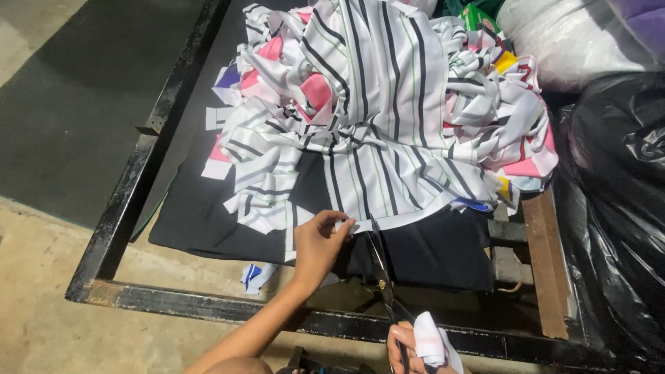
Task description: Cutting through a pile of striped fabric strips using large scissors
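Note:
My left hand [320, 244] pinches the near edge of a white fabric with black stripes [377, 118] that lies heaped on a black cloth [443, 253]. My right hand [409, 346], low at the frame's bottom edge, grips a pair of scissors [382, 273] whose handle is wrapped in white cloth. The blades point up at the fabric edge just right of my left fingers. Pink and yellow patches show among the striped folds.
A rusty black metal frame [131, 187] surrounds the work surface, with a concrete floor to the left. A black plastic bag [616, 208] bulges on the right, a white bag [568, 38] behind it. A small fabric scrap [255, 275] lies below the black cloth.

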